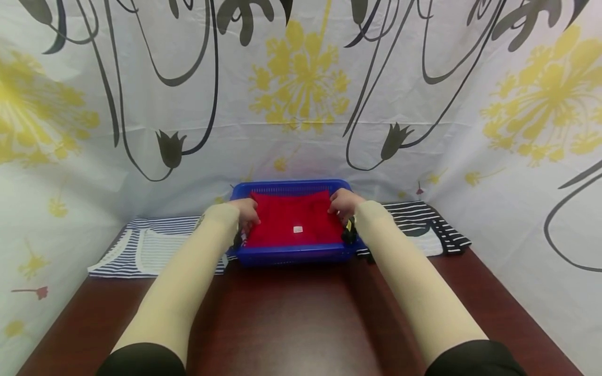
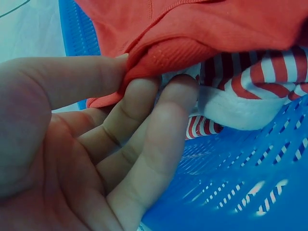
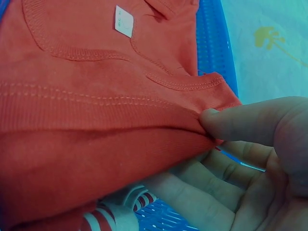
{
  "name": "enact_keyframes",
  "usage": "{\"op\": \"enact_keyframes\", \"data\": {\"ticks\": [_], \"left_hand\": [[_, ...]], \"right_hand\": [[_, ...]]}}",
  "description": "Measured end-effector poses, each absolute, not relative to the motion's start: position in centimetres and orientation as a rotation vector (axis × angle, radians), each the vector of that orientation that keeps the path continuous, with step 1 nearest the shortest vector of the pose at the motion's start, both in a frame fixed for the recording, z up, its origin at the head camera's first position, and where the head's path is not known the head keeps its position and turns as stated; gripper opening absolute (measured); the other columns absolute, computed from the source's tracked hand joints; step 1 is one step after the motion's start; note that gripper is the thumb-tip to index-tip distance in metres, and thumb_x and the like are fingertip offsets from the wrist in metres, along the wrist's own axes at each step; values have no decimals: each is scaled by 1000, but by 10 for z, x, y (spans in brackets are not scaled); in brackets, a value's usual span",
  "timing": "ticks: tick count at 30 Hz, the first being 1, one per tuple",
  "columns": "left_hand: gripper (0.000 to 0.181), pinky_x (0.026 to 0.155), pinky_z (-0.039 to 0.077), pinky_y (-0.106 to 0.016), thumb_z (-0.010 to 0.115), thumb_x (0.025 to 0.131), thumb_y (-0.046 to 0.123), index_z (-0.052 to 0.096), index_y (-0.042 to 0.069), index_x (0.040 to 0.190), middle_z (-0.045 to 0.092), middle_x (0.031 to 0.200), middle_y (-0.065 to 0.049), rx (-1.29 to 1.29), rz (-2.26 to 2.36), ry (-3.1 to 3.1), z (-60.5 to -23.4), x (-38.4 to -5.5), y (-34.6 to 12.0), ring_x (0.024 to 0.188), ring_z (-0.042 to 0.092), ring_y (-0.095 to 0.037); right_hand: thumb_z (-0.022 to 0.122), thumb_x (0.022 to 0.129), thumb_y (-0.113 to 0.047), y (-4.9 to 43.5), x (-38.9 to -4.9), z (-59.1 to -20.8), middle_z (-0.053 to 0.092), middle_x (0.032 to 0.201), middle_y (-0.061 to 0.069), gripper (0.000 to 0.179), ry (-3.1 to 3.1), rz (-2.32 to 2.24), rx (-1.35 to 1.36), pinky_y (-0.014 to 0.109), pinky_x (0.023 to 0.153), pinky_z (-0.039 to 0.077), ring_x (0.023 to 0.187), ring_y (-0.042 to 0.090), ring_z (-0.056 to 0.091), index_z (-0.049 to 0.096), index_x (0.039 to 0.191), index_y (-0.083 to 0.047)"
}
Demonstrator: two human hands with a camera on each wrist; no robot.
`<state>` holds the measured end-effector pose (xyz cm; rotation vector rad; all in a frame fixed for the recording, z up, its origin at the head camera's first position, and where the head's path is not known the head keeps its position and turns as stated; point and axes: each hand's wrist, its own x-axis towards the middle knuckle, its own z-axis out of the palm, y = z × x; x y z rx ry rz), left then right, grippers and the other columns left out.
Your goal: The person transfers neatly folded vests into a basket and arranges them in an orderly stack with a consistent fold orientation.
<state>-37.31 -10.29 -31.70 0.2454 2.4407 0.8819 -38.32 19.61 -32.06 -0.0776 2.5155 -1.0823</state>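
A red garment (image 1: 291, 211) with a small white label (image 1: 298, 229) lies spread over the blue plastic basket (image 1: 296, 250) in the head view. My left hand (image 1: 245, 211) pinches its left edge between thumb and fingers. On the opposite side my right hand (image 1: 345, 202) pinches the ribbed, stitched border of the same red garment (image 3: 96, 113), thumb on top and fingers underneath. Beneath it, a red-and-white striped cloth (image 2: 269, 72) with a white band shows inside the basket in the left wrist view.
Left of the basket lies a blue-and-white striped garment (image 1: 160, 245) with a pale panel. A black-and-white striped garment (image 1: 414, 219) lies to the right, partly behind the right forearm. The brown table (image 1: 291, 313) stretches toward me, and a flower-printed white curtain (image 1: 301, 151) hangs behind.
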Motion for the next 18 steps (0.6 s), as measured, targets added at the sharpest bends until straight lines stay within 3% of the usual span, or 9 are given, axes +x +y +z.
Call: {"op": "enact_keyframes", "data": {"ticks": [4, 7, 8, 11, 14, 18], "left_hand": [[68, 64, 55, -34, 56, 94, 3, 19, -8, 150, 60, 100, -21, 233, 850, 2459, -318, -374, -101, 77, 64, -27], [66, 66, 55, -36, 55, 95, 3, 19, -8, 150, 60, 102, -21, 241, 836, 2473, -316, -370, -100, 80, 64, -28], [66, 68, 55, -36, 55, 96, 3, 19, -8, 149, 60, 102, -21, 251, 826, 2480, -315, -368, -100, 81, 64, -28], [64, 75, 55, -38, 54, 96, 3, 19, -10, 149, 59, 107, -23, 286, 809, 2495, -313, -364, -100, 85, 65, -31], [64, 81, 54, -39, 54, 96, 3, 20, -11, 148, 59, 112, -25, 297, 805, 2505, -313, -363, -100, 89, 66, -32], [63, 80, 55, -37, 54, 96, 3, 21, -9, 149, 59, 112, -24, 278, 794, 2511, -314, -363, -99, 85, 66, -29]], "right_hand": [[55, 95, -2, 196, -383, -321, 37, 85, 8, 14, 2497, -1094, -75, 31, 54, 46, 59, 15, 36, 42, 99, -1], [56, 94, -2, 197, -383, -320, 44, 91, 11, 21, 2499, -1061, -95, 31, 55, 50, 60, 16, 42, 50, 112, 4], [57, 94, -3, 197, -383, -320, 48, 97, 13, 33, 2505, -1042, -107, 33, 56, 52, 62, 17, 46, 49, 124, 6], [58, 93, -4, 198, -384, -320, 54, 116, 22, 52, 2524, -981, -136, 36, 64, 57, 72, 21, 56, 40, 140, 10], [57, 93, -6, 198, -385, -321, 53, 125, 26, 53, 2518, -959, -142, 37, 67, 58, 78, 22, 57, 40, 140, 10], [57, 94, -8, 199, -387, -323, 50, 129, 26, 54, 2486, -982, -115, 38, 68, 57, 81, 24, 57, 38, 142, 9]]}}
